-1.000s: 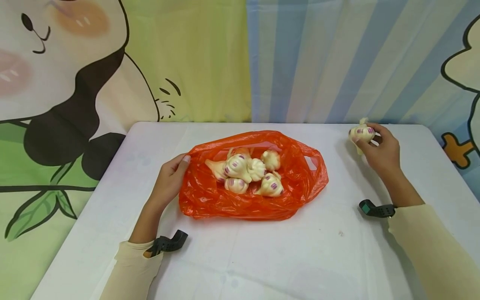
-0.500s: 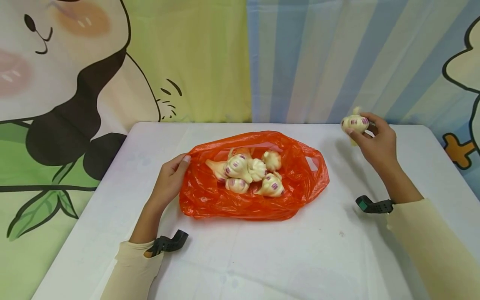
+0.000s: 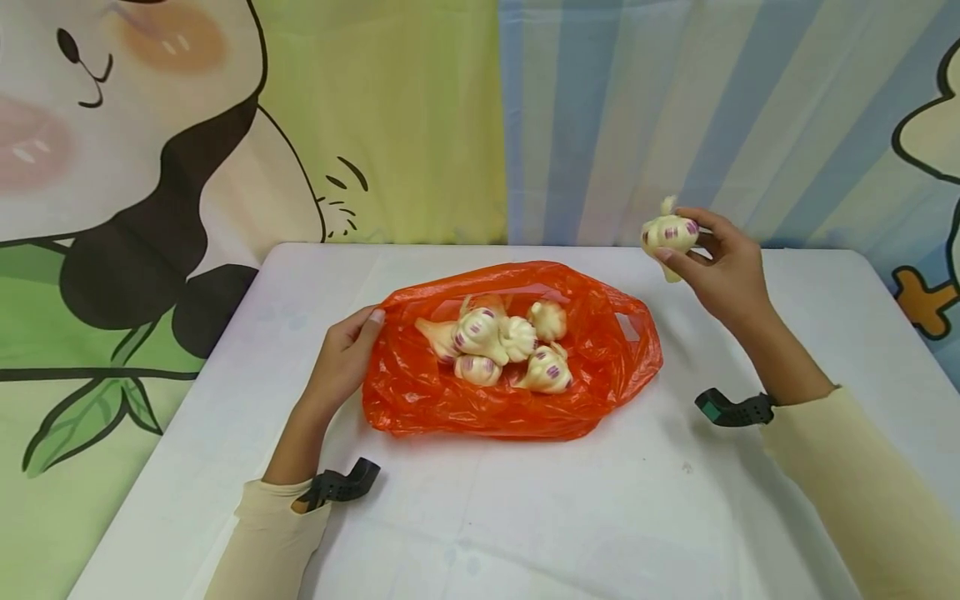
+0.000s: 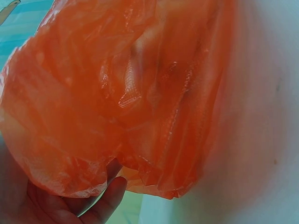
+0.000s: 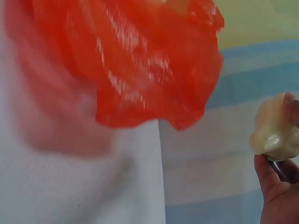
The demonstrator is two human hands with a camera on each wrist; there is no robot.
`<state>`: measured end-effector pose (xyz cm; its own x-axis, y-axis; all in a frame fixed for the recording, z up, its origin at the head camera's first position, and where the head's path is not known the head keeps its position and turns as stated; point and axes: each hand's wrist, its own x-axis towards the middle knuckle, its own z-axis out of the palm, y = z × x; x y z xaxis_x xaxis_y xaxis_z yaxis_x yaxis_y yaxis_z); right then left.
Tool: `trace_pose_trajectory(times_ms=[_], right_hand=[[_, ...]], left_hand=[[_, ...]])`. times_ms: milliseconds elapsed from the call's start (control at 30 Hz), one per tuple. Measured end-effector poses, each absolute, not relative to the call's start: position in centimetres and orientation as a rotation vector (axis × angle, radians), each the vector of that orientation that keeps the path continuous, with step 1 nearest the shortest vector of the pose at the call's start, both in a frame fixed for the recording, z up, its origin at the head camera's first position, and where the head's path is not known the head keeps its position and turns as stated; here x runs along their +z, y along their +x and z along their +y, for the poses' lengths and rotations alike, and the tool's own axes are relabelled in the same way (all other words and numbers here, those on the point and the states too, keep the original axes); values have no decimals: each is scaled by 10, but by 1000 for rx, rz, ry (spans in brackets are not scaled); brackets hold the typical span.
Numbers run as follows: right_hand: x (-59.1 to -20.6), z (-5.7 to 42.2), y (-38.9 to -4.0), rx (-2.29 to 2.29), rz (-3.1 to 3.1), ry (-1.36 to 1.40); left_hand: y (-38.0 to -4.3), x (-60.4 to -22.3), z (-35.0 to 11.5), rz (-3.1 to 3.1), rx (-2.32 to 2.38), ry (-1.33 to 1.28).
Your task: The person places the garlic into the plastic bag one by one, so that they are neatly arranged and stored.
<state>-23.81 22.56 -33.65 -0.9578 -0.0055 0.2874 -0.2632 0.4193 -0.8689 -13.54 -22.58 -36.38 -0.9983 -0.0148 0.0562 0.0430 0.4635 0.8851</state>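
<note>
An orange-red plastic bag (image 3: 600, 392) lies mid-table with its mouth spread, and several garlic bulbs (image 3: 547, 369) with purple marks sit inside it. My left hand (image 3: 341, 358) pinches the bag's left rim between thumb and fingers; in the left wrist view the bag (image 4: 154, 93) fills most of the picture above that hand (image 4: 70, 210). Raised above the table's back right, my right hand (image 3: 720, 262) holds one garlic bulb (image 3: 670, 233) between thumb and fingertips. The same bulb (image 5: 275, 130) shows at the right edge of the right wrist view.
The white table (image 3: 585, 517) ends at the back against a printed cloth backdrop (image 3: 420, 125). A handle loop (image 3: 630, 329) of the bag points right. Each wrist wears a black band, the left one (image 3: 341, 483) lying over the table in front of the bag.
My right hand has lifted the garlic bulb higher and carried it left toward the bag. The left hand keeps its hold on the bag's rim, nearly still.
</note>
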Motion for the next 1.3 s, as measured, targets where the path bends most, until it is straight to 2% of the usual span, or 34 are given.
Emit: trace_pose_trajectory(times_ms=[867,1300], right_hand=[[-312,138,-220,1714,-2728,1240],[-320,99,-214,1987,-2586,1483]], left_hand=[[-137,-368,-227,-2634,-1585,-19],[-137,-369,-227,-2636,-1560,-41]])
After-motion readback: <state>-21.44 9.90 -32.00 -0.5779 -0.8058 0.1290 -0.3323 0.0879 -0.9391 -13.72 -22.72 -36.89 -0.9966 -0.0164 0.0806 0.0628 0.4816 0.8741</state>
